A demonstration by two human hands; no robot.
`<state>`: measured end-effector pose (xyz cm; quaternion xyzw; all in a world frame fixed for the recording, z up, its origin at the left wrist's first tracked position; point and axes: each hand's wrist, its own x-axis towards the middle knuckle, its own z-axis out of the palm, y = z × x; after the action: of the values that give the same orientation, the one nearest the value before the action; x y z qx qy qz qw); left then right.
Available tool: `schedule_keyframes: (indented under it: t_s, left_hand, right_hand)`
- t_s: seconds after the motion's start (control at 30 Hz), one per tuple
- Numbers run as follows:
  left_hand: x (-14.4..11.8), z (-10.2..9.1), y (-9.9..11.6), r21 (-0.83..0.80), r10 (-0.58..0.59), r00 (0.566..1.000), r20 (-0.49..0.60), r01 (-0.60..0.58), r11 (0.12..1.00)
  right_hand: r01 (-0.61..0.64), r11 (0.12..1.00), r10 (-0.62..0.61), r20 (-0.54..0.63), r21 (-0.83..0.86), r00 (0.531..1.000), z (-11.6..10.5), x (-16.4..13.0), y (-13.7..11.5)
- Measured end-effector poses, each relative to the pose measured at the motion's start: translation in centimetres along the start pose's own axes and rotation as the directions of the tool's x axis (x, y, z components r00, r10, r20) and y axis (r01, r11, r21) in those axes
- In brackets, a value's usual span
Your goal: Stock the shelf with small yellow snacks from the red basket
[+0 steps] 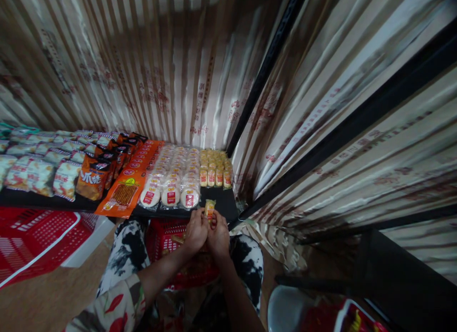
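Note:
My left hand (195,231) and my right hand (218,237) meet just below the front edge of a low black shelf (224,206). Together they hold a small yellow snack packet (209,209), standing upright between the fingers. Right behind it on the shelf lie rows of the same small yellow packets (215,168). Beside those are packs of round white cakes with red labels (172,180). A red basket (162,239) sits under my hands, between my knees.
Further left the shelf carries flat orange packets (124,191), orange-black bags (93,179) and pale snack bags (39,172). A red basket with a white frame (39,241) lies lower left. Striped curtains (171,70) hang behind and to the right. A grey stool (285,306) stands lower right.

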<state>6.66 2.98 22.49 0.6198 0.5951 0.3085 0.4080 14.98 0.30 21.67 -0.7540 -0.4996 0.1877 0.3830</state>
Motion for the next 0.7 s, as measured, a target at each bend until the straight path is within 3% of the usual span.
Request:
schedule_keyframes:
  t_s: [0.17,0.3,0.53,0.7]
  left_hand:
    - [0.2,-0.1,0.7,-0.014,0.031,0.999,-0.019,-0.031,0.999]
    - [0.4,-0.1,1.3,-0.029,0.030,0.999,-0.022,-0.031,0.999]
    - [0.8,0.1,1.8,0.028,0.127,0.987,-0.102,-0.125,0.992]
    - [1.1,0.1,1.9,0.079,0.133,0.986,-0.102,-0.126,0.989]
  right_hand:
    - [-0.005,0.999,0.003,-0.033,-0.049,0.999,-1.0,0.5,-1.0]
    - [-0.007,1.000,0.009,-0.050,0.029,0.999,-1.2,1.3,-1.1]
    - [0.036,0.999,-0.037,-0.101,-0.007,0.994,0.2,3.0,-0.3]
    - [0.044,0.999,-0.041,-0.102,0.024,0.994,1.2,3.8,0.1]
